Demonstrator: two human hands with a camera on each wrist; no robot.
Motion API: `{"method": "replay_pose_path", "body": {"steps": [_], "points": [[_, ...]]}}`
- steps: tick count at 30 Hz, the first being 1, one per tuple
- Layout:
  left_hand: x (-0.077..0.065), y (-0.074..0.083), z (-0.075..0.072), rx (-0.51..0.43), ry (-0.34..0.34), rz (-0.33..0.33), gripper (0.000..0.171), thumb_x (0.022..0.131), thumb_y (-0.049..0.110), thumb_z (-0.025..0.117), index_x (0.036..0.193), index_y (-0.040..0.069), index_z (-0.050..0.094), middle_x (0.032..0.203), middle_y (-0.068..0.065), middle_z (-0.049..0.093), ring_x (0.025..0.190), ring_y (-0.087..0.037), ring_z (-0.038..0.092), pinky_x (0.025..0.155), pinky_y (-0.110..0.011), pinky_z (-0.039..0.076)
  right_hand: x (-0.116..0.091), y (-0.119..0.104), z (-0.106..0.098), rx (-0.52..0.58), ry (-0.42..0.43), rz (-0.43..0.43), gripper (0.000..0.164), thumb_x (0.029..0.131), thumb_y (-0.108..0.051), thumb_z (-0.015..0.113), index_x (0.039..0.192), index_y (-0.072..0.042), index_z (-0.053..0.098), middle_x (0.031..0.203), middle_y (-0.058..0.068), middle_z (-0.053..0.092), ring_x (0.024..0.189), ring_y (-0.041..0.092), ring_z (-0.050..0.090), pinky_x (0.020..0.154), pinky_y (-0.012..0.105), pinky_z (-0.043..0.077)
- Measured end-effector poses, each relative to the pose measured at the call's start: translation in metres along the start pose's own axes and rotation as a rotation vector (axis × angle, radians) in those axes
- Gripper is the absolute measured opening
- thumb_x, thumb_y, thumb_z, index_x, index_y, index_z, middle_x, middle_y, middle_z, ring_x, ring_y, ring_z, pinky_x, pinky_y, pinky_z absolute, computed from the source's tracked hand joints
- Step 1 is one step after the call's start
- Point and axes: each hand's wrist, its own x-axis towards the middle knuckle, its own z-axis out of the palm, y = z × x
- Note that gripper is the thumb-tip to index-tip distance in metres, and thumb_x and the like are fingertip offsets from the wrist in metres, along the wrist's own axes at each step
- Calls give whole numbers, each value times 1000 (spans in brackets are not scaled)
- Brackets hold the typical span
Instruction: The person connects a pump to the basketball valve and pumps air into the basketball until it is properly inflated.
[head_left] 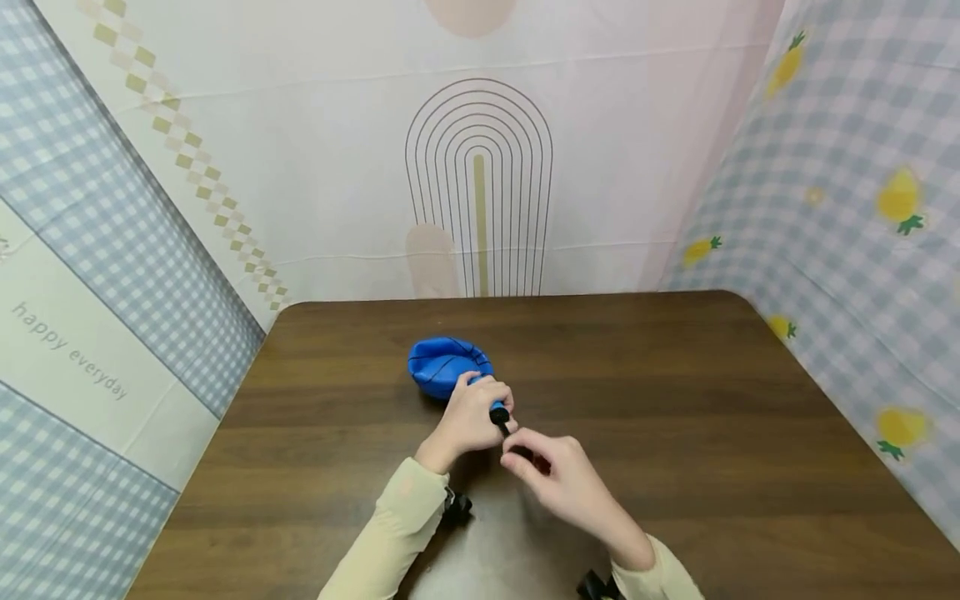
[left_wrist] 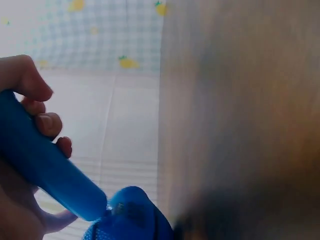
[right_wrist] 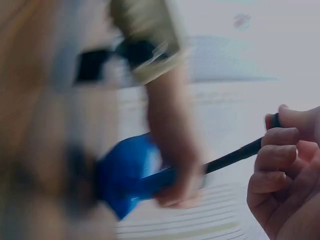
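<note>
Left hand [head_left: 468, 415]: we grip the blue pump [left_wrist: 47, 162] | right hand [head_left: 566, 479]: we hold its black handle [right_wrist: 232, 157] | long axis: handle to ball [head_left: 442, 364] | ball: just beyond left grip, left hand nearer

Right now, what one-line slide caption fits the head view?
Left hand grips a blue pump beside a dented blue ball while the right hand holds the pump's black rod above the table.
</note>
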Motion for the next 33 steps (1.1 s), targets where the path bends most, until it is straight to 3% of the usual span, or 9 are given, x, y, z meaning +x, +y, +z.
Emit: {"method": "replay_pose_path", "body": {"steps": [3,5,11,15,19,26,29,33], "points": [[1,-3,-2,-5,35,-7,19,69,20,76,71,19,57,73,6,61,79,-12,57,104,-57,37,-4,-13,-7,16,2,-91,4,90,-12,66,90,-16,65,64,-9,53,56,-9,38,51,11,37],[0,0,-4,-28,24,1,18,69,19,76,71,18,58,73,6,61,77,-12,57,104,-59,36,-2,-11,-8,28,8,-118,10,86,-6,68,89,-15,65,65,-8,55,58,-9,39,51,11,37],[-9,13,-7,-26,-36,8,19,71,26,78,72,17,61,72,4,63,75,-13,58,98,-52,41,13,19,3,6,-16,-56,8,85,-7,69,90,-14,68,70,-5,62,61,-7,44,56,14,41],[-6,12,-6,36,32,43,22,72,30,79,72,18,60,70,5,63,74,-12,58,96,-51,43,24,30,8,-21,-45,-7,6,86,-10,70,90,-13,69,69,-4,63,60,-5,44,56,16,42],[0,3,-4,50,98,39,22,69,29,78,71,18,59,72,5,64,77,-13,59,98,-56,42,24,22,3,-52,-56,-8,5,88,-13,68,91,-16,69,66,-8,58,57,-6,40,54,16,41],[7,-11,-5,-14,167,-20,17,67,18,72,67,17,55,68,5,58,73,-13,55,103,-58,39,10,-12,-15,-19,-64,-153,6,93,-21,63,88,-19,65,63,-12,53,55,-10,36,51,8,36],[6,-7,-4,-62,158,6,17,68,14,72,68,15,56,69,3,58,74,-15,56,102,-60,38,11,-8,-12,-3,-29,-161,4,91,-17,65,88,-18,64,63,-10,53,56,-10,36,51,7,35],[-1,4,3,-155,117,34,18,69,14,75,70,12,58,71,-1,62,77,-18,58,99,-63,38,16,14,-3,1,3,-107,6,86,-10,69,87,-15,66,59,-7,50,55,-10,34,50,8,32]]}}
